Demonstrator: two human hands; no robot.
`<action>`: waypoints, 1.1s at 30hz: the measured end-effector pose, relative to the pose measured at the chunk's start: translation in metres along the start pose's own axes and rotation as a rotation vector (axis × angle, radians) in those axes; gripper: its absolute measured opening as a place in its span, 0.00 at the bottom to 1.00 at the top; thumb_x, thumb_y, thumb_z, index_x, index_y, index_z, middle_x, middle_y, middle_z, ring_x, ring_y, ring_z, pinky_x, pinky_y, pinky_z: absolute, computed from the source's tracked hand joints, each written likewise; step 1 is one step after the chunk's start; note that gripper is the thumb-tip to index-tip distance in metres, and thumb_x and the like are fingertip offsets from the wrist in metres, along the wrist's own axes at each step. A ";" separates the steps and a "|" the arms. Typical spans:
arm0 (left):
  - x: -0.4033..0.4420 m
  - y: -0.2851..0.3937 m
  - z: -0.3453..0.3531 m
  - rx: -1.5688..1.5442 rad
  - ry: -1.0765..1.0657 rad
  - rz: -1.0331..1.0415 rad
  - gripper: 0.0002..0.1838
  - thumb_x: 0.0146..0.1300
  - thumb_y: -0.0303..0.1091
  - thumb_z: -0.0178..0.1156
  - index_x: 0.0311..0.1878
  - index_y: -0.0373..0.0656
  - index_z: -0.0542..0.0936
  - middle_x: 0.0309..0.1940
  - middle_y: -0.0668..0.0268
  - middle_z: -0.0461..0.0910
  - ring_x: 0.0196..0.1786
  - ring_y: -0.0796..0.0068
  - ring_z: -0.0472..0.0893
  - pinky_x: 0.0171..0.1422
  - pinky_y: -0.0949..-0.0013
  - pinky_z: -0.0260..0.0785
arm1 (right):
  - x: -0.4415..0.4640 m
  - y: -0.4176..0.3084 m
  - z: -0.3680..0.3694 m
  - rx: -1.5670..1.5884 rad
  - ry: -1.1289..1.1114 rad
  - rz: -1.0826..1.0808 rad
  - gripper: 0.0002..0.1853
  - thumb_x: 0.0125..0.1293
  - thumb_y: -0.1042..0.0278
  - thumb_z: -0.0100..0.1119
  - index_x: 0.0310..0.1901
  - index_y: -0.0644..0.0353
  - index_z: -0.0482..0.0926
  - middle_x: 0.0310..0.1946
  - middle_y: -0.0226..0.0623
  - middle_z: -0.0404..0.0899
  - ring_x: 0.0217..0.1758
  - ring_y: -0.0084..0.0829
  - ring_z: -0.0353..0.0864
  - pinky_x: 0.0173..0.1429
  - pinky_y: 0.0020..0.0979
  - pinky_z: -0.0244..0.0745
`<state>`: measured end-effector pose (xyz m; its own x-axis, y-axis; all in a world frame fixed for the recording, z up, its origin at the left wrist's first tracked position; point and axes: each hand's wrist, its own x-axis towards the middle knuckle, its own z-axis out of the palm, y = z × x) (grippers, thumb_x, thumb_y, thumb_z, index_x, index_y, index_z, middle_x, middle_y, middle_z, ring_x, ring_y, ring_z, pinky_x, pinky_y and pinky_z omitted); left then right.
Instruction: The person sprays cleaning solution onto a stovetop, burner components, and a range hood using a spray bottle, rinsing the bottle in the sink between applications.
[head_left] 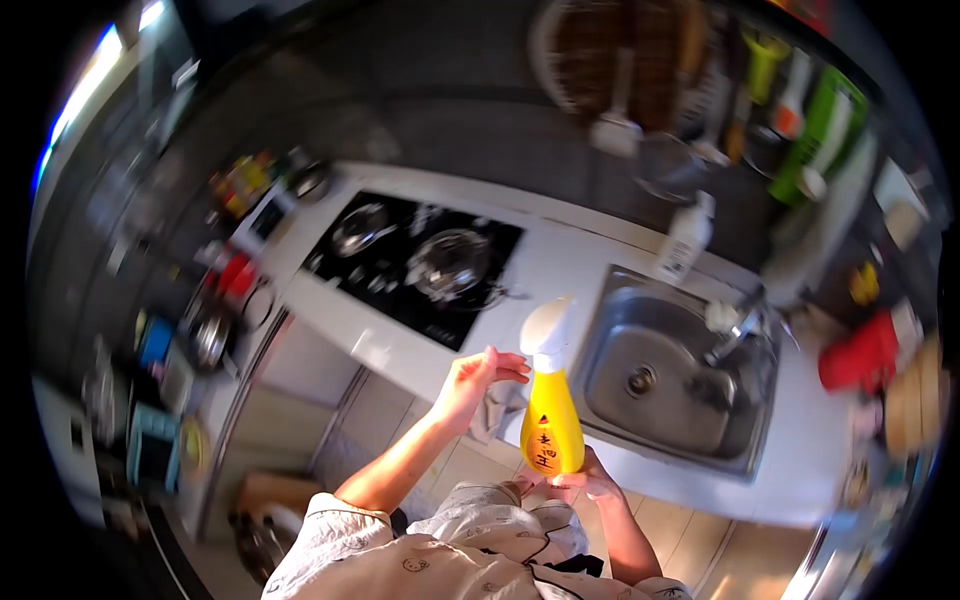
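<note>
A yellow spray bottle point(553, 425) with a white nozzle head stands upright in front of the body, with dark lettering on its side. My right hand point(592, 476) is wrapped round the bottle's lower end from behind. Just left of the nozzle is my left hand point(482, 380), raised, its fingers curled toward the bottle's neck with a small gap to it; whether they hold anything is not clear. Beyond the hands lies the white counter point(540, 262), and a grey cloth point(493, 412) hangs at its front edge.
A black gas stove point(405, 318) lies ahead to the left, a steel sink point(650, 350) to the right. Behind the sink stands a white bottle point(687, 238). Utensils hang on the wall. A red object point(858, 352) sits at the far right.
</note>
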<state>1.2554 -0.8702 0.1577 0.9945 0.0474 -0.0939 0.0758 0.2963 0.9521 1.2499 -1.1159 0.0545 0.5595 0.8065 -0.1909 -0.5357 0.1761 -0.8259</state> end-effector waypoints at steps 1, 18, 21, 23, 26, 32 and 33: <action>-0.018 0.005 -0.014 -0.262 0.094 -0.037 0.26 0.69 0.48 0.38 0.51 0.32 0.72 0.47 0.55 0.76 0.50 0.68 0.76 0.59 0.68 0.64 | 0.012 -0.002 0.006 0.037 -0.081 0.067 0.28 0.45 0.78 0.61 0.52 0.69 0.67 0.41 0.42 0.74 0.42 0.34 0.77 0.36 0.37 0.82; -0.409 -0.061 -0.173 -0.758 1.182 0.233 0.26 0.69 0.47 0.36 0.60 0.35 0.63 0.59 0.58 0.67 0.62 0.67 0.66 0.67 0.66 0.54 | 0.137 0.145 0.280 -0.344 -0.687 0.274 0.28 0.47 0.79 0.65 0.53 0.63 0.68 0.48 0.33 0.73 0.50 0.25 0.73 0.53 0.27 0.69; -0.501 -0.062 -0.200 -0.736 1.372 0.216 0.25 0.69 0.46 0.38 0.58 0.36 0.66 0.56 0.59 0.71 0.59 0.68 0.70 0.64 0.67 0.59 | 0.157 0.213 0.377 -0.344 -0.825 0.414 0.28 0.48 0.79 0.65 0.53 0.62 0.67 0.47 0.32 0.73 0.49 0.24 0.73 0.52 0.27 0.70; -0.554 -0.064 -0.205 -0.747 1.497 0.202 0.24 0.69 0.45 0.39 0.57 0.36 0.67 0.55 0.58 0.71 0.58 0.67 0.72 0.63 0.66 0.61 | 0.162 0.247 0.443 -0.271 -0.879 0.524 0.28 0.47 0.80 0.65 0.52 0.63 0.67 0.48 0.33 0.73 0.50 0.26 0.74 0.53 0.28 0.71; -0.622 -0.065 -0.217 -0.772 1.658 0.214 0.23 0.69 0.44 0.38 0.57 0.35 0.67 0.55 0.56 0.71 0.57 0.64 0.72 0.61 0.65 0.63 | 0.161 0.284 0.540 -0.154 -0.903 0.567 0.27 0.47 0.80 0.65 0.51 0.63 0.68 0.46 0.34 0.75 0.50 0.27 0.75 0.53 0.29 0.71; -0.685 -0.090 -0.261 -0.936 1.875 0.322 0.23 0.68 0.44 0.38 0.56 0.36 0.69 0.52 0.57 0.74 0.54 0.62 0.75 0.59 0.64 0.63 | 0.210 0.378 0.687 -0.351 -1.200 0.537 0.28 0.48 0.80 0.65 0.52 0.62 0.66 0.47 0.36 0.74 0.50 0.28 0.75 0.54 0.29 0.70; -0.690 -0.107 -0.270 -0.990 1.892 0.370 0.23 0.68 0.44 0.38 0.56 0.36 0.68 0.52 0.56 0.74 0.54 0.61 0.75 0.59 0.64 0.64 | 0.219 0.394 0.715 -0.403 -1.205 0.515 0.27 0.49 0.78 0.65 0.52 0.63 0.66 0.47 0.36 0.74 0.50 0.27 0.75 0.54 0.28 0.70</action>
<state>0.5410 -0.6766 0.0417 -0.3323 0.6517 -0.6819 -0.7227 0.2887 0.6280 0.7090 -0.4668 0.0664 -0.6471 0.7535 -0.1166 -0.1784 -0.2983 -0.9377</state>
